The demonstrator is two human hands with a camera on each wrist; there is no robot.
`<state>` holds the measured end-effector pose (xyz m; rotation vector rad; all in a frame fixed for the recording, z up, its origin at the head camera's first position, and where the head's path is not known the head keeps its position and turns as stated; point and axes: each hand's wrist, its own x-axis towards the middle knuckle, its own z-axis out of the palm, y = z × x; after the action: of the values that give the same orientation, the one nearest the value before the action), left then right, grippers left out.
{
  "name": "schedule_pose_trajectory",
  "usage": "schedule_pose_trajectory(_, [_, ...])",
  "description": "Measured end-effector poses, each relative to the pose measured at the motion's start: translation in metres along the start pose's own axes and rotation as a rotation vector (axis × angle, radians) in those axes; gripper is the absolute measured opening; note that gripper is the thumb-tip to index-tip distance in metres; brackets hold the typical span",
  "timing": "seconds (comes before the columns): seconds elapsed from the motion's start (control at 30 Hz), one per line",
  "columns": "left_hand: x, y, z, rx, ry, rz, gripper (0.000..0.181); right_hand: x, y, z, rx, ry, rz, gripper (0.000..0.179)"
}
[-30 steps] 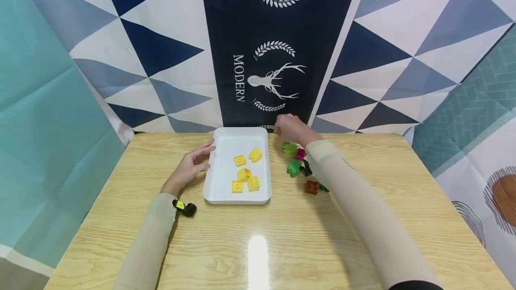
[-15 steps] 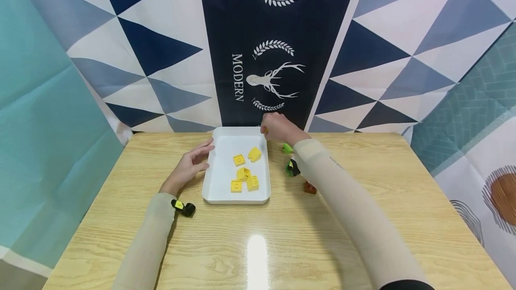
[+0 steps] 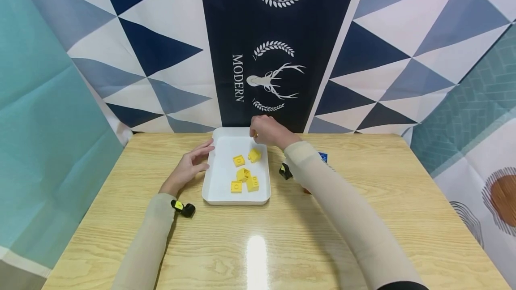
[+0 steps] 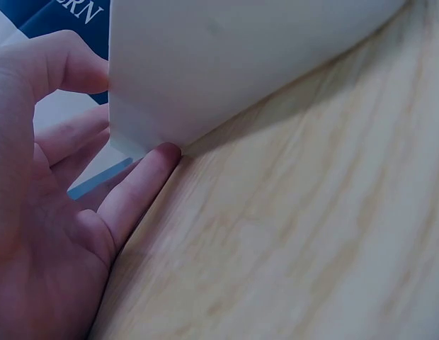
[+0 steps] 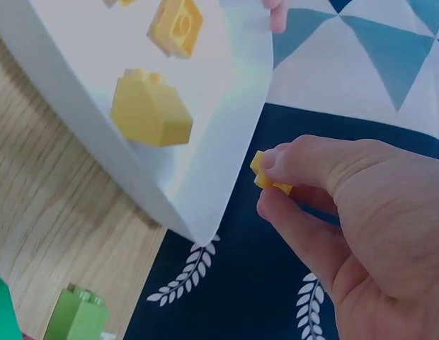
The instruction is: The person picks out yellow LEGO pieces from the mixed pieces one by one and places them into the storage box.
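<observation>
My right hand (image 3: 268,130) is over the far right part of the white tray (image 3: 235,202). Between its thumb and fingers it pinches a small yellow toy building brick (image 5: 259,170), clear in the right wrist view and mostly covered by the hand in the head view. Several yellow bricks lie inside the tray, among them a sloped one (image 5: 150,110) and a flat square one (image 3: 236,186). My left hand (image 3: 189,167) rests against the tray's left wall with fingers spread; in the left wrist view a fingertip (image 4: 166,152) touches its bottom edge.
Right of the tray, loose bricks lie on the wooden table (image 3: 193,254): a light green one (image 5: 78,312), a darker green one (image 5: 1,308) and a blue one (image 3: 323,157), partly hidden by the right sleeve. A patterned cloth wall (image 3: 266,35) rises behind the table's far edge.
My right hand has moved left with the yellow brick, from beside the tray to over its far end. The sleeve now covers other loose bricks and uncovers the blue one. The left hand stays put.
</observation>
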<state>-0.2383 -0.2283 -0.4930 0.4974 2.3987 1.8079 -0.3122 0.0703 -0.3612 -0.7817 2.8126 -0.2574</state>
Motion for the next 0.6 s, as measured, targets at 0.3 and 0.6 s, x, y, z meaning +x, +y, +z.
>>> schedule_pose_trajectory(0.3, [-0.001, -0.001, 0.0, 0.008, 0.002, 0.003, 0.06, -0.001, -0.011, 0.001, 0.022, -0.046, -0.03, 0.023])
schedule_pose_trajectory(0.6, [-0.001, 0.001, 0.0, 0.002, 0.005, -0.009, 0.06, -0.001, -0.015, 0.0, 0.004, -0.217, -0.016, 0.02])
